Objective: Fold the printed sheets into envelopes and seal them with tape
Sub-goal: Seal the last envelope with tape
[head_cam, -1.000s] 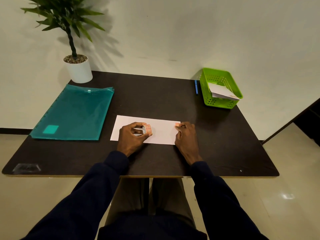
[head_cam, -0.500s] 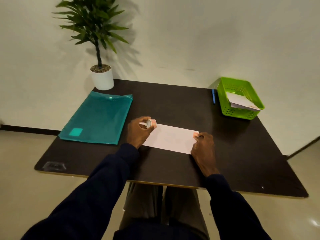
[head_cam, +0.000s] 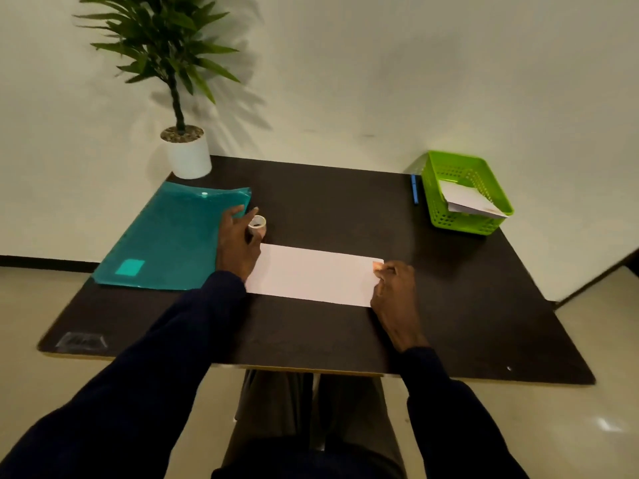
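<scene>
A folded white sheet [head_cam: 311,276] lies flat on the dark table [head_cam: 328,333] in front of me. A small orange piece of tape [head_cam: 377,265] sits on its far right corner. My right hand [head_cam: 396,292] rests at that corner with its fingertips pressing on the tape piece. My left hand [head_cam: 237,243] is off the sheet's far left corner and holds a small orange tape roll [head_cam: 258,225] between thumb and fingers. Its index finger reaches over the edge of the teal folder [head_cam: 166,243].
A green basket [head_cam: 484,226] at the back right holds folded white sheets [head_cam: 468,201]. A blue pen [head_cam: 414,190] lies left of it. A potted plant [head_cam: 188,157] stands at the back left corner.
My left hand carried the tape roll off the sheet, back and left toward the folder. My right hand stayed at the taped corner. The view shifted.
</scene>
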